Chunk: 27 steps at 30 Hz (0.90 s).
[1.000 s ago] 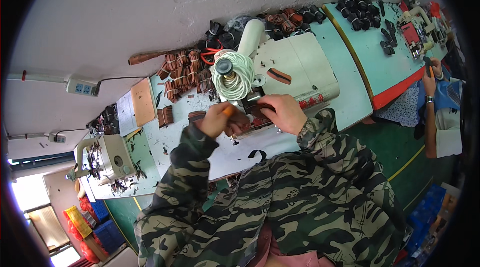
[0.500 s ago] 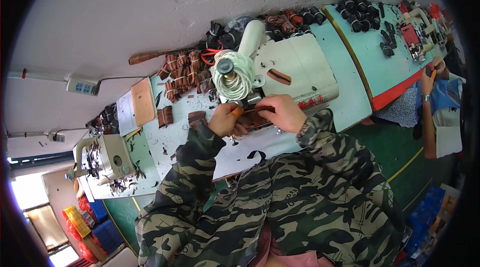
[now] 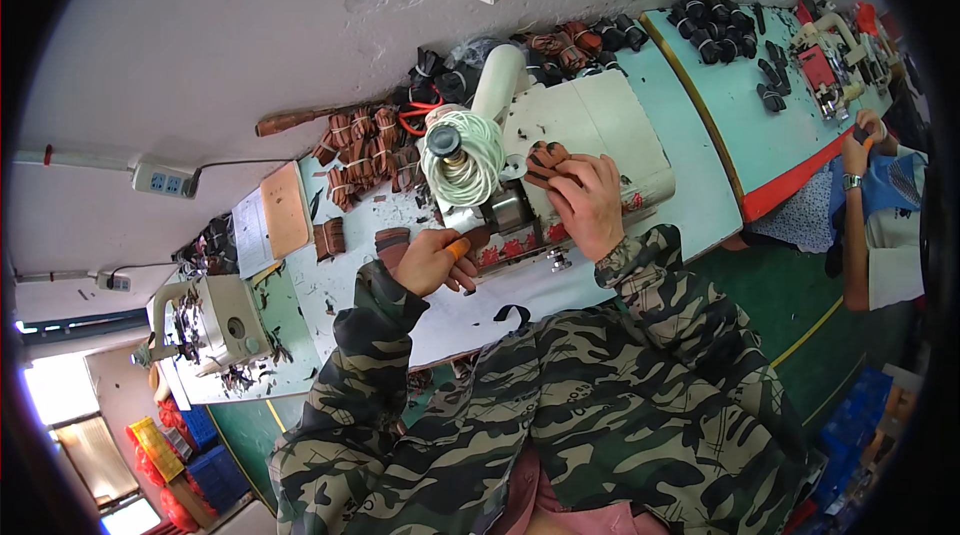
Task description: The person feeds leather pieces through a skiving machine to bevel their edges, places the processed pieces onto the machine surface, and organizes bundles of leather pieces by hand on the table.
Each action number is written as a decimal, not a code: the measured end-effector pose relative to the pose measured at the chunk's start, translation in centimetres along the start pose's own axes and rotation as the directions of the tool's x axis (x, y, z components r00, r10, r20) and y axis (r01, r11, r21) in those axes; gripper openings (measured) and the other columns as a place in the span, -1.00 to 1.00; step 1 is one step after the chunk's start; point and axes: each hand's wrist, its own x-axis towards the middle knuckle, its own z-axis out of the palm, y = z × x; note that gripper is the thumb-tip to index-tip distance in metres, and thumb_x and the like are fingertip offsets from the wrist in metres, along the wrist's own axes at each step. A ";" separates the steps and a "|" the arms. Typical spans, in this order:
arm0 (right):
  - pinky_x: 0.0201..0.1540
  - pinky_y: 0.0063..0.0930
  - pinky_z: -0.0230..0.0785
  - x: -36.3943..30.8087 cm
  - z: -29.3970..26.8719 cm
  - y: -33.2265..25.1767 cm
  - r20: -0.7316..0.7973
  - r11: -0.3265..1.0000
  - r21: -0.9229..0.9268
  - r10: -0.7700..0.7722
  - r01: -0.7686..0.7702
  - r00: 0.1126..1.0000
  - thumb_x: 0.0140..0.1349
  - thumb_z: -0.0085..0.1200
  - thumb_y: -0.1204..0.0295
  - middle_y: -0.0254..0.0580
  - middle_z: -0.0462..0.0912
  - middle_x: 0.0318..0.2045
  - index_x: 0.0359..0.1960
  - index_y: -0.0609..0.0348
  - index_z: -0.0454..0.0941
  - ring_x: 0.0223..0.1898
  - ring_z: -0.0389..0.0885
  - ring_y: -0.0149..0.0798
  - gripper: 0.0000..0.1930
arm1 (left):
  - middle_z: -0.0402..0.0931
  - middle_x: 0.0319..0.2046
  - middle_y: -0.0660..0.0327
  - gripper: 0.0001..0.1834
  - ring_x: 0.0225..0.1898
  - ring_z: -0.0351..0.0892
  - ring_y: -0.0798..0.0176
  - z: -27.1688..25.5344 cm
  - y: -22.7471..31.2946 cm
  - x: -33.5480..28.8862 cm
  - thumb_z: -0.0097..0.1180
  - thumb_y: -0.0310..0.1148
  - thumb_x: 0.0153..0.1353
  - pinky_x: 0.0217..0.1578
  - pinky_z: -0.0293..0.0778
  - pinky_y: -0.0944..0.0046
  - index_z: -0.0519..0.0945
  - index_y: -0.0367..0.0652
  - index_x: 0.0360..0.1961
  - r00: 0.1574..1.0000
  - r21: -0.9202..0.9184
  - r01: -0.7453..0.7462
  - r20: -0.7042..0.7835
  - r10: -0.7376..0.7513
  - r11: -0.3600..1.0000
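Note:
A cream sewing machine (image 3: pixel 600 120) with a cone of white thread (image 3: pixel 465 160) at its left end stands before me. My left hand (image 3: pixel 432 263), an orange band round one finger, is closed at the machine's needle end. Its fingers pinch a dark brown strip (image 3: pixel 478 235), partly hidden by the hand. My right hand (image 3: pixel 590 203) reaches onto the machine's top. Its fingertips are closed on brown strips with black edges (image 3: pixel 544 161); how many it grips I cannot tell. Beside my left hand lies a brown folded bundle (image 3: pixel 391 245).
Tied brown bundles (image 3: pixel 365 150) and black bundles (image 3: pixel 715 27) lie along the wall side of the table. A clipboard (image 3: pixel 286 205) and another machine (image 3: pixel 215 320) are at the left. At the right, a person (image 3: pixel 880 205) works by a third machine (image 3: pixel 835 65).
My right hand has moved from the needle area up onto the machine's top, to the brown strips. My left hand has shifted slightly left and down, away from the right one.

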 end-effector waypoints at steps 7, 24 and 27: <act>0.02 -0.13 0.23 0.5 -0.6 -1.0 -0.036 0.997 -0.074 -0.012 0.009 0.999 -0.11 0.24 0.52 -0.30 0.50 -0.29 -0.39 0.08 0.54 -0.11 0.45 -0.14 -0.79 | 0.57 -0.56 -0.01 -0.70 -0.65 0.60 0.18 -1.0 0.1 0.5 -0.23 -0.39 0.30 -0.72 0.48 0.35 0.45 -0.44 -0.19 0.994 -0.075 0.082 -0.071 -0.088 0.994; -0.19 -0.27 0.33 0.4 -1.5 -0.5 -0.030 0.999 0.017 0.052 -0.051 0.998 -0.09 0.24 0.47 -0.31 0.53 -0.29 -0.35 0.11 0.58 -0.21 0.48 -0.17 -0.79 | 0.54 -0.63 0.10 -0.80 -0.79 0.47 0.33 -0.2 -0.5 0.2 -0.18 -0.41 0.30 -0.83 0.29 0.45 0.47 -0.30 -0.29 0.934 -0.097 -0.239 -0.295 0.202 0.966; -0.07 -0.21 0.26 -0.2 -1.5 0.0 0.030 0.999 -0.040 0.012 -0.011 0.999 -0.10 0.24 0.46 -0.32 0.52 -0.22 -0.34 0.10 0.57 -0.12 0.43 -0.15 -0.78 | 0.54 -0.63 0.12 -0.83 -0.80 0.43 0.35 -1.8 -4.8 0.6 -0.10 -0.41 0.27 -0.81 0.29 0.43 0.48 -0.30 -0.30 0.766 0.014 -0.408 -0.538 0.351 0.913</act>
